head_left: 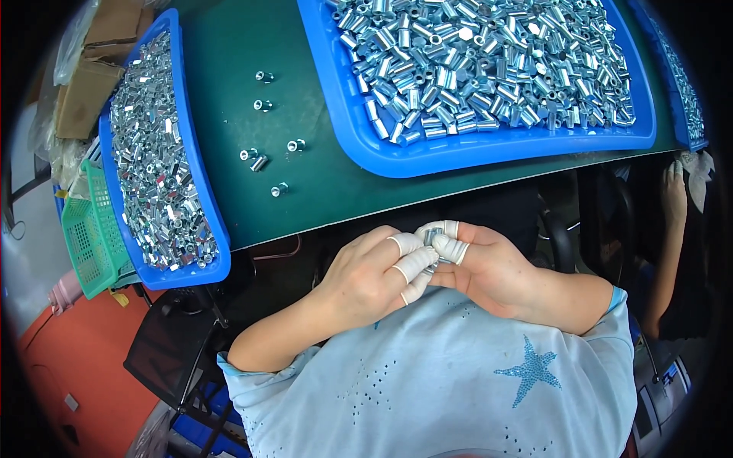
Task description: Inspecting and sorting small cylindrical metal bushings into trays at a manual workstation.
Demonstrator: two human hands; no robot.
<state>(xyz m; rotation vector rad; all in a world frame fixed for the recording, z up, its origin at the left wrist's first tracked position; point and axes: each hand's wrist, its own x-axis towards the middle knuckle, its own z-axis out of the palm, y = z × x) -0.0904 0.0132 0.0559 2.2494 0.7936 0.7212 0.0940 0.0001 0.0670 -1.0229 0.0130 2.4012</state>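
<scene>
Both hands meet in front of my shirt, just off the table's near edge, with white finger covers on several fingertips. My right hand is closed with thumb and fingers round a few small shiny metal sleeves. Against them press the bent fingers of my left hand, closed on the same little bunch. The fingertips hide most of the sleeves, so how many there are cannot be told. Several loose metal sleeves lie on the green table, some on their sides.
A large blue tray heaped with metal sleeves stands ahead. Another full blue tray is at the left, beside a green basket and cardboard. Far right are a third blue tray and another person's arm.
</scene>
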